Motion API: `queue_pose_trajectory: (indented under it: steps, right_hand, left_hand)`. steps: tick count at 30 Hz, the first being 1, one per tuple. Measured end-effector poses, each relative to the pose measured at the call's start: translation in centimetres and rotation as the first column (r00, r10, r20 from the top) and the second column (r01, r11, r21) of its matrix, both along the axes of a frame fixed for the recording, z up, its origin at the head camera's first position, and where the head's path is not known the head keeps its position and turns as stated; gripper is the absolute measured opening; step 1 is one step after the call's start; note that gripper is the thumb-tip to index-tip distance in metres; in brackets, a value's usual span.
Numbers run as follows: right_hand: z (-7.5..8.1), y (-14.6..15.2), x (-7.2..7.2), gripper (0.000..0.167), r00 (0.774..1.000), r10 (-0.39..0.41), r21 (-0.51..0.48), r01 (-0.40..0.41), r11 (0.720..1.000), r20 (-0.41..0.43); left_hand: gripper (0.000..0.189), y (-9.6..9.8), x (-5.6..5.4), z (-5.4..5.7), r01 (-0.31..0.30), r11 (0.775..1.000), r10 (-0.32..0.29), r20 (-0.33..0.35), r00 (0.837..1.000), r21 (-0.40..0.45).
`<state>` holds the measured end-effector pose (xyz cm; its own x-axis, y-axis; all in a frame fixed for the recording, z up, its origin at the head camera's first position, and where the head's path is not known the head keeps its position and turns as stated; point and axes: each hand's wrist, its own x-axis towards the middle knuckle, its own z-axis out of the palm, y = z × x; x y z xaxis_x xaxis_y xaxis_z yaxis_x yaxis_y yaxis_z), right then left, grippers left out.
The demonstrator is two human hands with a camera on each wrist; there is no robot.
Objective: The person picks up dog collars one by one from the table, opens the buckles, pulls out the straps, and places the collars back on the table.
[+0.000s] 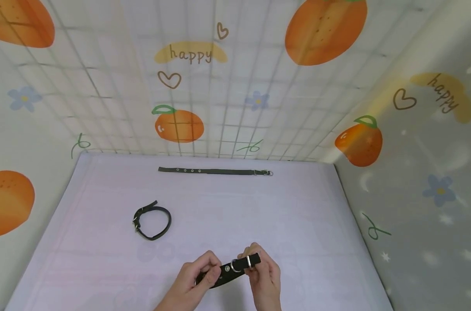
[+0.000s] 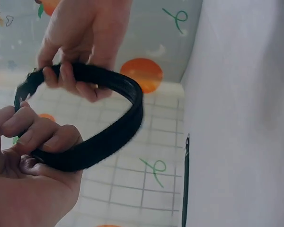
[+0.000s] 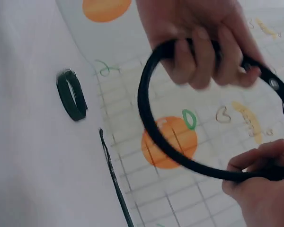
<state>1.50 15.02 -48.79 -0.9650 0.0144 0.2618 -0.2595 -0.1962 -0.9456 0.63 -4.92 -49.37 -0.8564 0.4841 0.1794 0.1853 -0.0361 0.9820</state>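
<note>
A black collar (image 1: 228,276), bent into a loop, is up in front of me between both hands. My left hand (image 1: 192,278) grips the strap, thumb on top, beside a metal eyelet. On the other side my right hand (image 1: 264,276) pinches the strap near its end, where a metal keeper and a D-ring show. The left wrist view has the whole round of the collar (image 2: 116,142), with fingers curled over it at two places. In the right wrist view, the collar (image 3: 154,130) hangs open in the middle; fingers hide parts of it.
A second black collar (image 1: 170,220), buckled into a ring, stands on the white table (image 1: 297,216) to the left. Behind it a third collar (image 1: 231,172) lies stretched out straight, near the back edge. Printed curtains (image 1: 119,108) enclose the table at the back and sides.
</note>
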Motion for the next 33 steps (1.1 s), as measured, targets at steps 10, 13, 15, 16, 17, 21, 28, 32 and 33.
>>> queue_pose_trajectory:
  steps: [10, 13, 15, 16, 17, 21, 28, 32, 33]
  right_hand:
    - [-0.4, 0.2, -0.5, 0.035, 0.981, -0.006, 0.143, 0.034, 0.989, -0.193]
    - [-0.5, 0.1, -0.5, 0.036, 0.97, 0.009, 0.222, 0.046, 0.974, -0.241]
    - [-0.5, 0.1, -0.4, 0.036, 0.969, 0.021, 0.228, 0.037, 0.973, -0.247]
    - [-0.5, 0.1, -0.4, 0.035, 0.971, 0.027, 0.217, 0.026, 0.976, -0.238]
    - [-0.4, 0.1, -0.3, 0.034, 0.977, 0.032, 0.191, 0.009, 0.982, -0.21]
    - [-0.3, 0.6, -0.1, 0.033, 0.999, 0.031, 0.041, -0.03, 0.999, -0.034]
    - [0.1, 2.3, -0.4, 0.037, 0.973, 0.065, -0.121, -0.039, 0.992, 0.22]
    - [0.1, 3.0, -0.9, 0.035, 0.964, 0.075, -0.199, -0.023, 0.98, 0.253]
    - [0.2, 3.2, -1.0, 0.033, 0.958, 0.058, -0.206, 0.001, 0.979, 0.282]
  left_hand:
    - [0.021, -0.1, -0.3, 0.4, 0.038, 0.998, -0.034, -0.088, 0.996, 0.042]
    - [0.02, 0.3, -0.4, 0.8, 0.03, 0.999, -0.028, -0.101, 0.994, 0.012]
    - [0.019, 0.4, -0.4, 0.9, 0.024, 1.0, -0.025, -0.09, 0.996, -0.006]
    - [0.019, 0.5, -0.3, 0.9, 0.023, 1.0, -0.024, -0.079, 0.997, -0.009]
    - [0.019, 0.5, -0.3, 0.9, 0.023, 1.0, -0.023, -0.076, 0.997, -0.004]
    - [0.017, 0.0, -0.3, 0.7, 0.031, 0.999, -0.031, -0.001, 1.0, 0.034]
    - [0.026, -1.4, -0.9, 0.0, 0.026, 0.955, -0.087, 0.195, 0.977, 0.296]
    - [0.03, -2.0, -1.5, -0.2, -0.068, 0.915, -0.05, 0.28, 0.959, 0.397]
    - [0.03, -2.2, -1.7, -0.2, -0.099, 0.904, -0.036, 0.304, 0.952, 0.415]
